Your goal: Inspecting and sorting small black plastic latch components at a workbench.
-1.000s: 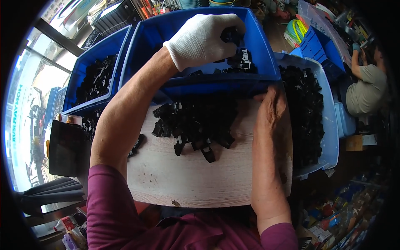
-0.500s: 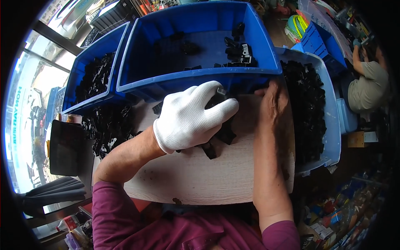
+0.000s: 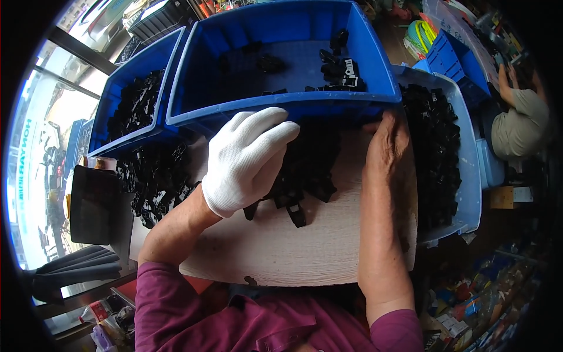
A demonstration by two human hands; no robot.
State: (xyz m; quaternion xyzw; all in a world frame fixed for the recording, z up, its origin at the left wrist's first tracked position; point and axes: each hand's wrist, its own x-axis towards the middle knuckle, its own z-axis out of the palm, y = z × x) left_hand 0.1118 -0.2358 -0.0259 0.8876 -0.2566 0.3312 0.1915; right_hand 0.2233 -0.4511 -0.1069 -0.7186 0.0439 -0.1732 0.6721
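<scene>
My left hand (image 3: 247, 157), in a white glove, lies flat with spread fingers over a pile of small black plastic parts (image 3: 308, 170) on a pale wooden board (image 3: 281, 246). My bare right hand (image 3: 387, 141) rests on the right end of the same pile, against the front wall of a large blue bin (image 3: 275, 108); its fingers are partly hidden and I cannot tell whether they hold a part. That bin holds a few black parts (image 3: 337, 67) at its far right.
A second blue bin (image 3: 126, 111) at the left and a pale blue bin (image 3: 454, 152) at the right are full of black parts. More parts (image 3: 155, 182) lie left of the board. Another person (image 3: 519, 120) sits at the far right.
My left hand came back from the large blue bin to the pile on the board and now lies flatter over it. My right hand has stayed put.
</scene>
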